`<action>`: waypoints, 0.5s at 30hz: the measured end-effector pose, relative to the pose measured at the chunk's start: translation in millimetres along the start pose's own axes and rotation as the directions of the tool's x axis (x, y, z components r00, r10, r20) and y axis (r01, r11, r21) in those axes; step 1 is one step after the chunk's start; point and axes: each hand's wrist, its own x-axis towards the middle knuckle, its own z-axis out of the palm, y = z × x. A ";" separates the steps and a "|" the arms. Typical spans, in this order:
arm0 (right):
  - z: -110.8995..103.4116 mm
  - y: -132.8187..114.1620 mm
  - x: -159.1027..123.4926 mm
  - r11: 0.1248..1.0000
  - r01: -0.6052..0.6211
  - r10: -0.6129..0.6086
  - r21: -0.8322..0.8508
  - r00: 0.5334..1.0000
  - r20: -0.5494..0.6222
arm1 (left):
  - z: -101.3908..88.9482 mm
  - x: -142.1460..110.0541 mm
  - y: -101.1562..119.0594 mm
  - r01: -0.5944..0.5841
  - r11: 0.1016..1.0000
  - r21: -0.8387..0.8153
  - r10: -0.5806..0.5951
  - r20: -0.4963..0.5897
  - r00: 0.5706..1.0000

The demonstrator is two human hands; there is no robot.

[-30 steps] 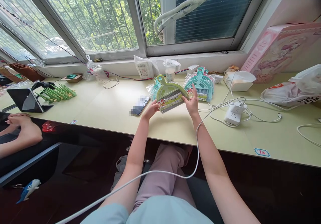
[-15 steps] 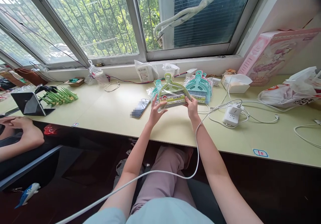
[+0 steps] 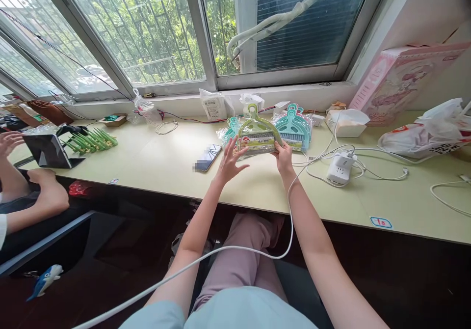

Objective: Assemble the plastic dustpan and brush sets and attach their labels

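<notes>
A green mini dustpan and brush set (image 3: 256, 135) in clear plastic wrap is held up over the table. My right hand (image 3: 282, 155) grips its lower right corner, thumb on the front. At its left edge, my left hand (image 3: 231, 163) has its fingers spread with the thumb stretched out; whether the fingertips touch the wrap I cannot tell. Behind the green set lie teal wrapped dustpan sets (image 3: 293, 128), partly hidden, and another teal one (image 3: 231, 128) shows at the left. A phone (image 3: 208, 158) lies on the table left of my left hand.
A white cable (image 3: 235, 248) hangs across my lap and up past my right arm. At the right are a power adapter (image 3: 340, 167), a white plastic bag (image 3: 423, 132) and a pink box (image 3: 412, 83). Farther left, a co-worker's arm (image 3: 40, 201) is near a tablet (image 3: 46, 150) and green stems (image 3: 93, 140).
My left hand has opened, its fingers spreading away from the lower left of the green set. The set has shifted slightly right and tilted. The co-worker's hands have moved apart.
</notes>
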 end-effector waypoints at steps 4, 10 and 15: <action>-0.1 0.0 -1.2 1.000 -0.015 0.015 0.003 0.998 0.061 | 5.8 2.5 -5.1 -0.020 1.000 -0.003 0.020 -0.108 0.994; 0.6 -5.1 -5.9 0.999 -0.047 0.048 -0.011 0.985 0.163 | 8.0 9.0 -3.0 0.060 0.998 -0.010 -0.061 -0.239 0.969; 3.4 -9.0 -10.3 0.999 -0.047 0.050 -0.020 0.970 0.236 | 16.3 6.5 -5.8 0.184 0.983 -0.011 -0.176 -0.363 0.915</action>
